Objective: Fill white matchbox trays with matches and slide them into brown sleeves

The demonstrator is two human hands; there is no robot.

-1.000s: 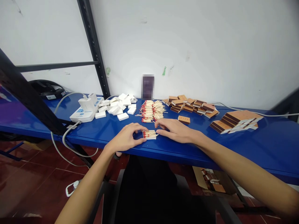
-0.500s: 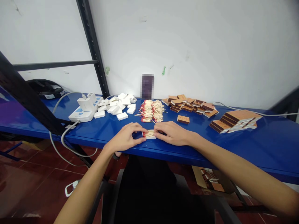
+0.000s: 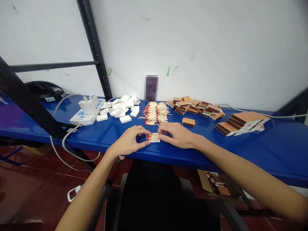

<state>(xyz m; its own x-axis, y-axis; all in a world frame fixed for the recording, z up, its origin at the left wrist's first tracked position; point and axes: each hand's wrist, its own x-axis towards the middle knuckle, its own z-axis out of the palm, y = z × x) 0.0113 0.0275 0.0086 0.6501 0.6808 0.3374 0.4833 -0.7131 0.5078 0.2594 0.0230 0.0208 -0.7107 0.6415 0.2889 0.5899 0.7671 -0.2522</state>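
Observation:
A small white matchbox tray filled with red-headed matches lies near the front edge of the blue table. My left hand grips its left end, thumb on the near side and fingers on the far side. At the right end, my right hand is curled, with thumb and fingertips against the tray and the match ends. Just beyond my hands is a pile of loose matches in two rough columns. One brown matchbox lies on its own to the right of it.
White matchbox trays are heaped at the back left, beside a power strip with cables. Brown matchbox sleeves lie at the back right, with stacked matchboxes farther right. A black rack post rises at left. Below stands a cardboard box.
My right hand's fingers have lifted and opened slightly at the tray's right end, showing more of the matches. My left hand keeps its hold. The view has shifted a little.

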